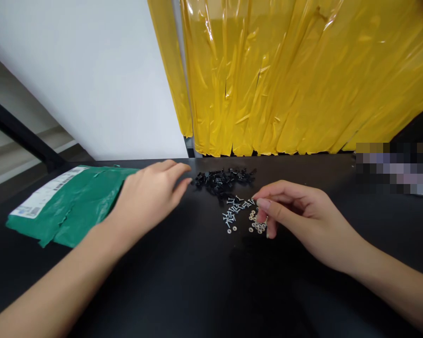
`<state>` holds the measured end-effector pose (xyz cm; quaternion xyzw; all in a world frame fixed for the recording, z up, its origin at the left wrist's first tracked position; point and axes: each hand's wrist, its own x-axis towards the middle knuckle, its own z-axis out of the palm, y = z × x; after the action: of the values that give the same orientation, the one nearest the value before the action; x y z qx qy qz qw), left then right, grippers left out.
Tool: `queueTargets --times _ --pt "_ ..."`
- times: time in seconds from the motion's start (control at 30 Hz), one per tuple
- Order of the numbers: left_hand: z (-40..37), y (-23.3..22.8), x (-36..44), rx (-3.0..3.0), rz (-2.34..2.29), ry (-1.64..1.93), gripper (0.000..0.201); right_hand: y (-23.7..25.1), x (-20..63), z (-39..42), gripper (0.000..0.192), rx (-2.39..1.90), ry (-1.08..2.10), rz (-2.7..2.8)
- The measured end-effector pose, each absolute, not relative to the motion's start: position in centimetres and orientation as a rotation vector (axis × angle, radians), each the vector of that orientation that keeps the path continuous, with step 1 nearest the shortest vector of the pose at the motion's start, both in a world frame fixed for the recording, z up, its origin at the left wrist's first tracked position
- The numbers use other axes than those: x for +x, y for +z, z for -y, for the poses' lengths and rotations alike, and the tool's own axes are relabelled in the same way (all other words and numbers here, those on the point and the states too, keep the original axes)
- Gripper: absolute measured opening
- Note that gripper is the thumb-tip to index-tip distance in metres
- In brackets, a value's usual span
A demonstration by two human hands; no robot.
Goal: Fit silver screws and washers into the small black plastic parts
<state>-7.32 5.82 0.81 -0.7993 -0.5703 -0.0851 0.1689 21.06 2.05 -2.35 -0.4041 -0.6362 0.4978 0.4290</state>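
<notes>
My left hand [151, 188] hovers beside a pile of small black parts [222, 180], thumb and fingers apart, with nothing visible between them. Thumb and index fingertip of my right hand [292, 206] are pinched together at the edge of a scatter of silver screws [232, 209]. A screw shows right at those fingertips, but whether it is gripped or lies behind them I cannot tell. Under the curled fingers of that hand sit several small metal washers [259, 227], partly hidden. Two more washers [231, 230] lie to the left, below the screws.
A torn green plastic mailer [77, 197] with a white label lies on the black table [183, 291] at the left. Yellow plastic strips [268, 84] and a white panel [102, 80] stand behind the table. At the right edge is a pixelated patch [402, 169].
</notes>
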Motion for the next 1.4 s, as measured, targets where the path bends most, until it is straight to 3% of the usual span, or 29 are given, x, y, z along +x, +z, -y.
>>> queueTargets --times 0.33,0.57,0.77,0.97,1.07,1.2,1.3,1.4 --pt "-7.6 -1.7 -6.7 -2.362 1.577 -0.368 0.027 -2.1 21.0 -1.8 0.017 -1.013 1.252 1.618" --pt "-7.4 -1.7 -6.8 -2.39 1.237 -0.819 0.017 -2.4 21.1 -2.2 0.015 -1.022 1.2 1.599" --pt "-4.7 -0.8 -4.4 -2.645 0.781 -1.09 0.017 -2.7 21.4 -2.3 0.05 -1.089 1.079 1.614" --pt "-3.1 -0.8 -3.3 -2.79 0.652 -1.222 0.026 -2.5 21.3 -2.0 0.014 -1.024 1.108 1.661" --pt "-2.6 -0.8 -2.9 -2.715 0.83 -1.309 0.027 -2.4 21.2 -2.0 0.01 -0.987 1.113 1.617" --pt "-2.1 -0.8 -1.8 -2.746 1.525 -1.635 0.035 -2.5 21.0 -1.9 0.009 -0.954 1.006 1.596" --pt "-1.9 -0.9 -1.0 -3.04 2.015 -1.79 0.028 -2.6 20.9 -1.8 0.006 -0.887 0.883 1.706" --pt "-2.0 -1.0 -0.7 -3.21 2.175 -1.82 0.022 -2.6 20.9 -1.7 0.003 -0.844 0.791 1.828"
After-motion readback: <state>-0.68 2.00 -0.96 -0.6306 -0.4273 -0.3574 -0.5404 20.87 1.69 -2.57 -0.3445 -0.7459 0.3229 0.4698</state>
